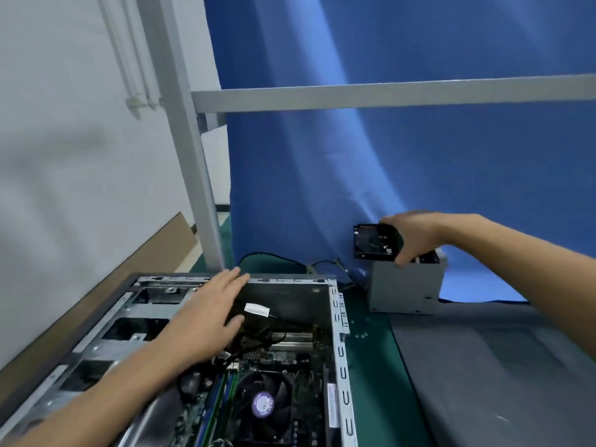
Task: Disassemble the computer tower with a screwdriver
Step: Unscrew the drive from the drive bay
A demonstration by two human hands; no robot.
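Green mat (pixel 371 366) lower centre, blue curtain (pixel 387 172) behind, white wall (pixel 64 156) left. One open tower (pixel 342 366), one grey box (pixel 403 285). Left hand (pixel 206 317) flat, fingers spread; right hand (pixel 412 233) grips one black drive (pixel 371 241).

blue curtain (pixel 419 156), white wall (pixel 64 156)

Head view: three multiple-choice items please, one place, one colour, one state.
1. Where is the black drive relative to the open case? A inside it; B to its right, over the grey metal box; C under it.
2. Colour of the curtain? A blue; B red; C white.
3. The left hand? A gripping a screwdriver; B open, fingers straight above the case; C a fist.
Answers: 1 B, the right hand grips the drive over the box. 2 A, blue cloth fills the background. 3 B, its straight fingers hold nothing.
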